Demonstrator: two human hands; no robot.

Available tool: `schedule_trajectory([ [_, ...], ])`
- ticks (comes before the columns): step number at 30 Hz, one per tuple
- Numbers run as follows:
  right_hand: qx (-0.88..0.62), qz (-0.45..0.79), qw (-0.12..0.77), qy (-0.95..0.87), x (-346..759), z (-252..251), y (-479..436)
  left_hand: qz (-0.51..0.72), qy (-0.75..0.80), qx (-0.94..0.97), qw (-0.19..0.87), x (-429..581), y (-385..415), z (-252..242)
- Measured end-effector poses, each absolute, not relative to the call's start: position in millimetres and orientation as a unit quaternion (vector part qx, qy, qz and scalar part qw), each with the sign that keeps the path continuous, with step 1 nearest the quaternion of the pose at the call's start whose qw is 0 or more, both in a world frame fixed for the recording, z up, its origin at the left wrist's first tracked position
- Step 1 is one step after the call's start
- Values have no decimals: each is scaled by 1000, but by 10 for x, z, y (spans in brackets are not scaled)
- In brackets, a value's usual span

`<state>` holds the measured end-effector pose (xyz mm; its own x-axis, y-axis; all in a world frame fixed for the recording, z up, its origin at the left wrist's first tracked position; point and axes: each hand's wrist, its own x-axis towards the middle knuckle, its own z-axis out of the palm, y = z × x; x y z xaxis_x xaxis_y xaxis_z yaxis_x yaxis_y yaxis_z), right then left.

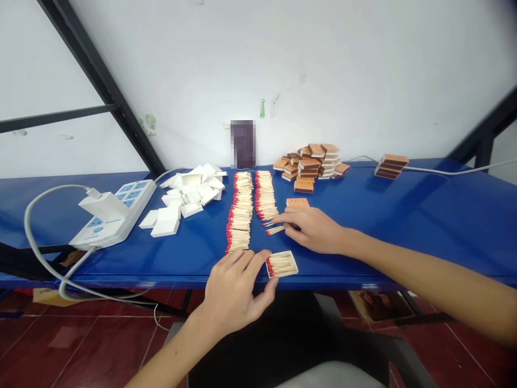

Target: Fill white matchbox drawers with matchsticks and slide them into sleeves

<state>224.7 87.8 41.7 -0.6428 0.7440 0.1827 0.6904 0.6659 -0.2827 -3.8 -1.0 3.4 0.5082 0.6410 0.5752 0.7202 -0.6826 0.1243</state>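
My left hand [238, 288] grips the left end of a white matchbox tray [296, 264] between thumb and fingers, at the table's front edge. Red-headed matches [281, 263] lie inside that tray. My right hand [309, 229] reaches in from the right, its fingertips on a few loose matches [273, 230] at the near end of the right-hand row of matches [265, 195]. Whether it pinches any match, I cannot tell. A longer row of matches [241, 213] runs alongside on the left. Just behind my right hand lies an orange matchbox sleeve [298, 202], partly hidden.
White empty trays [191, 188] are heaped at left, beside a white power strip [117, 215] with a plugged-in charger [104, 207]. Orange matchboxes [311, 164] are piled at the back; a small stack [391, 166] stands farther right. A pixelated dark object [244, 144] leans on the wall.
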Motion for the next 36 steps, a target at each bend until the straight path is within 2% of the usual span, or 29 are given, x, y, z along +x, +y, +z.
schedule_trajectory([
  [11, -379, 94, 191, -900, 2253, 389, 867, -303, -393, -866, 60, -34, -7, 39],
  [17, -398, 89, 151, -901, 2242, 399, 873, -302, -392, -867, 60, -34, -9, 50],
  [36, -426, 80, 160, -887, 2235, 422, 853, -303, -393, -865, 69, -34, -17, 56],
])
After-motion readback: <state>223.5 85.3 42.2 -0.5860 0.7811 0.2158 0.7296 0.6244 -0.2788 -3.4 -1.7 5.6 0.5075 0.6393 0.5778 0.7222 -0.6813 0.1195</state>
